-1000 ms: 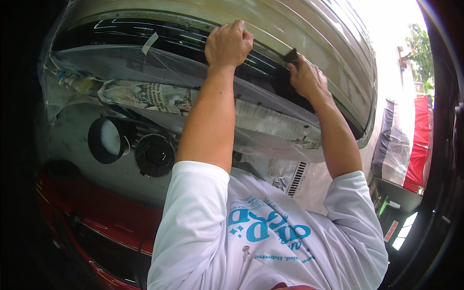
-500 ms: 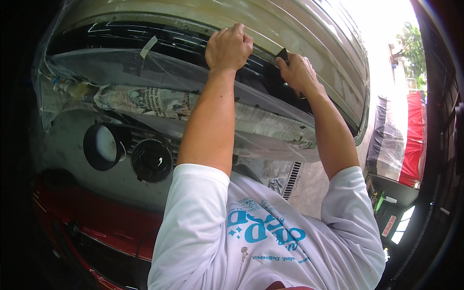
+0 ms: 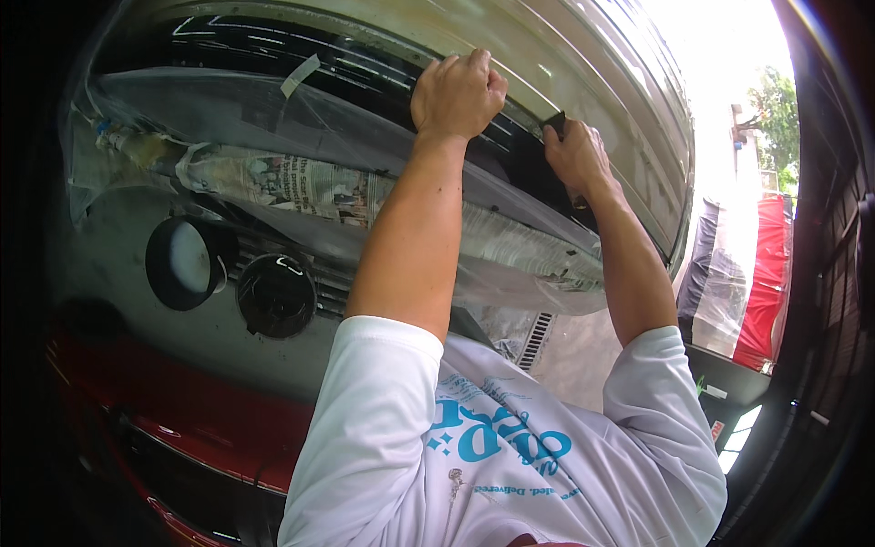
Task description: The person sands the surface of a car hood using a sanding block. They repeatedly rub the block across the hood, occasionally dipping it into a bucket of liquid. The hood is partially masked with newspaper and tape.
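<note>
A glossy black glass or panel strip (image 3: pixel 246 46) curves along the edge of a ridged beige vehicle body (image 3: pixel 583 64). My left hand (image 3: pixel 456 96) is closed in a fist over the seam between the two, knuckles up; whatever it grips is hidden under the fingers. Further right along that seam, my right hand (image 3: pixel 578 162) is wrapped round a black tool (image 3: pixel 555 122). Its dark flat end juts out past the thumb, and another bit shows below the palm; its exact kind cannot be made out.
Clear plastic film (image 3: pixel 210 105) with a tape piece (image 3: pixel 300 75) hangs below the black strip, above newspaper wrapping (image 3: pixel 283 178). Two dark buckets (image 3: pixel 187 264) stand on the floor beside a red car (image 3: pixel 182 410). A drain grate (image 3: pixel 535 342) lies below; red fabric (image 3: pixel 764 283) hangs at right.
Both hands appear further right and slightly lower in the picture, while the vehicle, buckets and fabric have shifted left as the view turned. Each hand keeps its closed grip.
</note>
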The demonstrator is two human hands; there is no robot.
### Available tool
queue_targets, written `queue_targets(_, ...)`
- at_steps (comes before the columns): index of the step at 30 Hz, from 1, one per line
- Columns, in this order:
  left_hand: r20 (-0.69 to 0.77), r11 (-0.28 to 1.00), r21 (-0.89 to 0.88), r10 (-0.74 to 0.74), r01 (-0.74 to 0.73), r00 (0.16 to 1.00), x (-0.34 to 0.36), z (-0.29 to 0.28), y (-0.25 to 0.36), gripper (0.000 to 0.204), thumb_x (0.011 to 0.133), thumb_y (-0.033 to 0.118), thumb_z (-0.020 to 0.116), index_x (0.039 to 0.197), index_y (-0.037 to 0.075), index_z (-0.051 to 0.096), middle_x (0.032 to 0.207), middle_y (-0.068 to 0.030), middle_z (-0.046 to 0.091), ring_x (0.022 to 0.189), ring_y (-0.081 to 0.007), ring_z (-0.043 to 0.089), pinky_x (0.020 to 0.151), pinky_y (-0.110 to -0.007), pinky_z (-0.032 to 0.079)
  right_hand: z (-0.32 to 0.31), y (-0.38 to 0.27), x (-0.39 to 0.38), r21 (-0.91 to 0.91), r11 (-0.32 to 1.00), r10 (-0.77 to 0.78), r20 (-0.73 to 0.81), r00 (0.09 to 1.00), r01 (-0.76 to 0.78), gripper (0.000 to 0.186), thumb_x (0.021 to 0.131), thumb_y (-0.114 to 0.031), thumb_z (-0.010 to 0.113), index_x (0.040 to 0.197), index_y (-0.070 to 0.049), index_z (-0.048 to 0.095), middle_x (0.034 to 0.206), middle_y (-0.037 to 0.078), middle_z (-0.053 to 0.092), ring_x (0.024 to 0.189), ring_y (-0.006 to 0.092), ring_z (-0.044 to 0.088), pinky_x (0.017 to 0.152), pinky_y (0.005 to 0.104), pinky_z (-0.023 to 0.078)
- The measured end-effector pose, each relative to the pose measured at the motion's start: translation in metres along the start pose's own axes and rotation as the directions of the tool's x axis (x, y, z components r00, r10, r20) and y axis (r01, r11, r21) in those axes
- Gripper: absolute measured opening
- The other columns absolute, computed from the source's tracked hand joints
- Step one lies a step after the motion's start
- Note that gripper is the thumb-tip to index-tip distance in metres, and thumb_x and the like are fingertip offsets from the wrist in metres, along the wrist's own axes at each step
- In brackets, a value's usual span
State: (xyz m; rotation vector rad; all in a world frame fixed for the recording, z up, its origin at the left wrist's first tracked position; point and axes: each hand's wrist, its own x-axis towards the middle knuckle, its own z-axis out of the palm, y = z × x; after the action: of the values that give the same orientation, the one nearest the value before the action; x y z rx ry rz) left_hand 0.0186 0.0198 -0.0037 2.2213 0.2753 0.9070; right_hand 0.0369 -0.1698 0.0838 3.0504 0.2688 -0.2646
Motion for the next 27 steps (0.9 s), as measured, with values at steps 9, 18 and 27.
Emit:
queue_targets(9,-0.059,0.999,-0.005,0.046,-0.046,0.997,0.0,-0.006,0.004,0.013,0.088,0.021,0.065,0.087,0.008,0.067,0.074,-0.0087,0.071,0.079,-0.0283,0.071,0.077,-0.044,0.054,0.0,0.021,-0.003,-0.019,0.998,0.067,-0.016,0.998,-0.067,0.046,0.098,-0.037,0.061,0.107,0.006,0.073,0.104,0.034,0.072,0.105,0.0487,0.07,0.094,0.053,0.055)
queue_targets(18,-0.033,1.0,0.003,0.026,-0.026,0.999,0.002,-0.002,-0.005,0.027,0.086,0.028,0.068,0.103,0.007,0.074,0.083,-0.0145,0.075,0.078,-0.0352,0.071,0.077,-0.046,0.057,0.001,-0.003,0.001,0.017,0.996,0.088,-0.048,0.995,-0.088,0.042,0.097,-0.036,0.065,0.104,0.004,0.075,0.108,0.034,0.072,0.104,0.0496,0.07,0.093,0.055,0.055)
queue_targets(27,-0.077,0.999,-0.013,0.038,-0.039,0.996,0.0,0.0,0.0,0.02,0.087,0.027,0.067,0.092,0.007,0.07,0.076,-0.012,0.073,0.076,-0.031,0.071,0.075,-0.044,0.056,0.005,-0.006,0.007,0.059,0.997,0.058,-0.019,0.998,-0.057,0.044,0.096,-0.037,0.065,0.107,0.004,0.075,0.108,0.032,0.073,0.107,0.0487,0.07,0.094,0.0541,0.055)
